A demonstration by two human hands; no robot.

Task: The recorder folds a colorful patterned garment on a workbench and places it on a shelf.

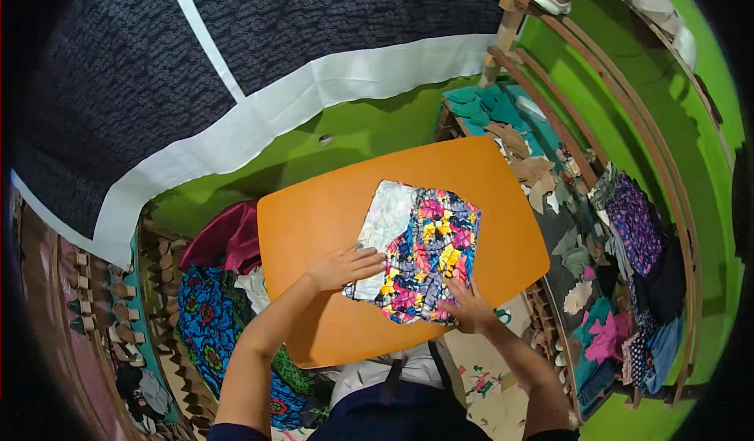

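Observation:
A piece of floral cloth (pixel 440 241), patterned in yellow, pink, blue and black, lies on the orange table (pixel 308 213). Its left part is a pale, whitish panel (pixel 389 215) with creases. My left hand (pixel 349 267) rests flat on the lower left of the cloth, fingers stretched toward the printed part. At the lower right edge, my right hand (pixel 471 309) touches the print with its fingers apart. Neither hand grips the cloth.
Racks with wooden shoe forms (pixel 124 311) stand at the left. Blue patterned fabric (pixel 206 303) and maroon satin (pixel 228 237) lie beside the table. Fabric scraps (pixel 577 245) and heaped clothes (pixel 632 221) fill the right-hand shelf. A dark curtain (pixel 353 9) hangs behind.

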